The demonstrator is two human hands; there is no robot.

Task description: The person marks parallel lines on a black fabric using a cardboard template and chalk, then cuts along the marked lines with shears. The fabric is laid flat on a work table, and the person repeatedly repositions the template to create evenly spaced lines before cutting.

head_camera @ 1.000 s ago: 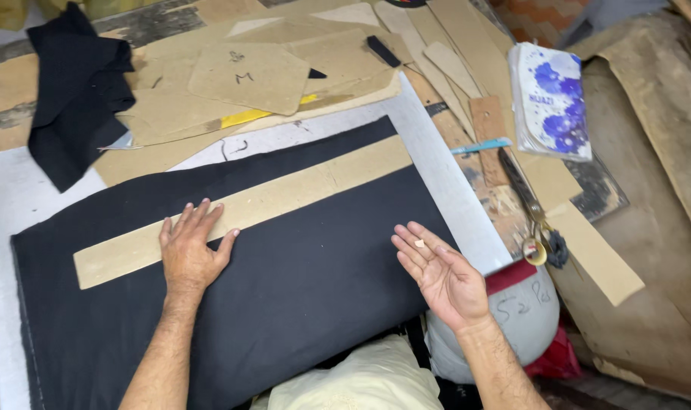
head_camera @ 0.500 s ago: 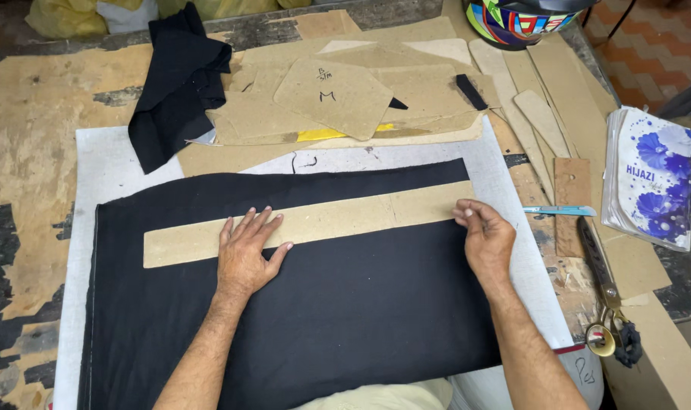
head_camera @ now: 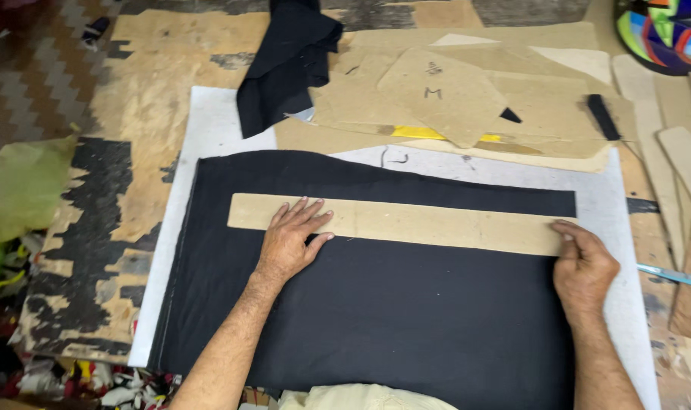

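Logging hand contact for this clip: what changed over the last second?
The right hand, palm-up and off the cloth a second ago, turned over and came down on the right end of the cardboard strip. The left hand stayed flat on the strip's left part. The strip still lies on the black cloth.

Black cloth (head_camera: pixel 406 319) below cardboard strip (head_camera: pixel 406 222) lies bare between left hand (head_camera: pixel 292 241) and right hand (head_camera: pixel 585 269). Stacked cardboard patterns (head_camera: pixel 467 106) and crumpled black fabric (head_camera: pixel 288 64) crowd the far side.
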